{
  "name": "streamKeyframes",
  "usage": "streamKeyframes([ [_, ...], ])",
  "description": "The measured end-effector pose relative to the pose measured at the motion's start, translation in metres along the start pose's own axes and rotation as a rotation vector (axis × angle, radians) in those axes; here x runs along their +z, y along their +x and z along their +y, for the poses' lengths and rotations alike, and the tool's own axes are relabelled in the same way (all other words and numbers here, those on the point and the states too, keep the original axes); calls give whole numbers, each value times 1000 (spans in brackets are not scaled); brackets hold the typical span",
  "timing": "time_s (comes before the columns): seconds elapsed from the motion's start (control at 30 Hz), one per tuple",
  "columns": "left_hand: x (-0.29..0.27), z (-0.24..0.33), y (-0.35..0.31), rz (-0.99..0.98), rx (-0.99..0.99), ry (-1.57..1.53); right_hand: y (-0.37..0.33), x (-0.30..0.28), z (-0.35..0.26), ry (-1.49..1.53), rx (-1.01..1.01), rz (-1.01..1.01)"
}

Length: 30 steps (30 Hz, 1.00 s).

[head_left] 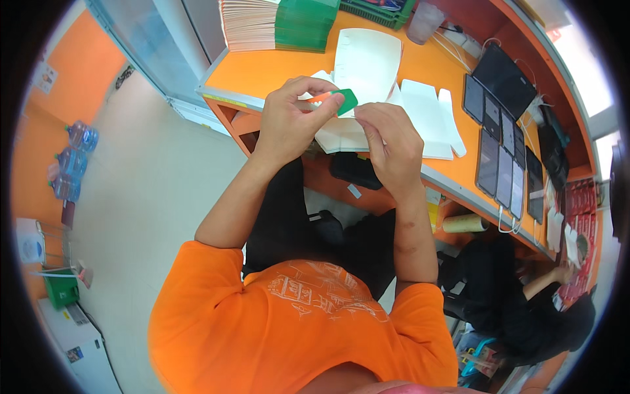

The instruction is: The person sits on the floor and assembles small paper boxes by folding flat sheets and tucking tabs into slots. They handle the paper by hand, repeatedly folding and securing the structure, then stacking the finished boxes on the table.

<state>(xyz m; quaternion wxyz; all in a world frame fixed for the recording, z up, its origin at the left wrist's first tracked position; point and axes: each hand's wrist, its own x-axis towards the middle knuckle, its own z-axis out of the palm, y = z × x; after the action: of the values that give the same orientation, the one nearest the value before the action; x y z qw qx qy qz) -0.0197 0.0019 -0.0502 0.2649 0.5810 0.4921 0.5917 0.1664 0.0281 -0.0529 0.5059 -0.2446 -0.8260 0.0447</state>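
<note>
While my left hand (289, 121) pinches the green piece (346, 102) between thumb and fingers, my right hand (396, 141) sits just beside it with thumb and fingertips drawn together; whether they grip anything, I cannot tell. The piece is up over the white card (367, 56), near the front edge of the orange worktop (243, 75). I judge it light and fairly stiff, perhaps card or thin plastic, likely a little slick and easy to crease, so a gentle pinch by its edges should suit it best. It is small and blunt-cornered, with an orange strip (319, 98) showing by my left fingers. The card looks matte and smooth with rounded far corners, the white sheets (425, 118) to its right lie flat, and the stack (302, 25) at the back left shows green beside thin cream layers
</note>
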Motion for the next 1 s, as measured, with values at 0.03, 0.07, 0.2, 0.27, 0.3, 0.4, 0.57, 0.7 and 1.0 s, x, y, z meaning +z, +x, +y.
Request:
streamKeyframes([
  [0.03,0,4,-3,0,-44,-18,0,1,0,-26,-31,27],
  [0.07,-2,6,-6,-8,-90,-28,-1,3,-1,-31,-36,36],
  [0.2,-15,-2,-9,-98,45,39,-3,10,-5,-61,-66,53],
  [0.27,-21,-5,-10,-153,27,59,-3,14,-5,-62,-90,61],
  [0.3,-24,-6,-9,-173,32,59,-2,16,-5,-55,-103,68],
  [0.4,-32,-3,-8,-235,27,49,1,18,-5,-50,-131,76],
  [0.57,-40,5,-8,-309,28,41,6,17,-11,14,-147,45],
  [0.7,-42,3,-10,-304,123,150,8,14,-19,35,-24,-22],
  [1.0,-38,14,7,-106,596,280,9,8,-29,497,463,52],
])
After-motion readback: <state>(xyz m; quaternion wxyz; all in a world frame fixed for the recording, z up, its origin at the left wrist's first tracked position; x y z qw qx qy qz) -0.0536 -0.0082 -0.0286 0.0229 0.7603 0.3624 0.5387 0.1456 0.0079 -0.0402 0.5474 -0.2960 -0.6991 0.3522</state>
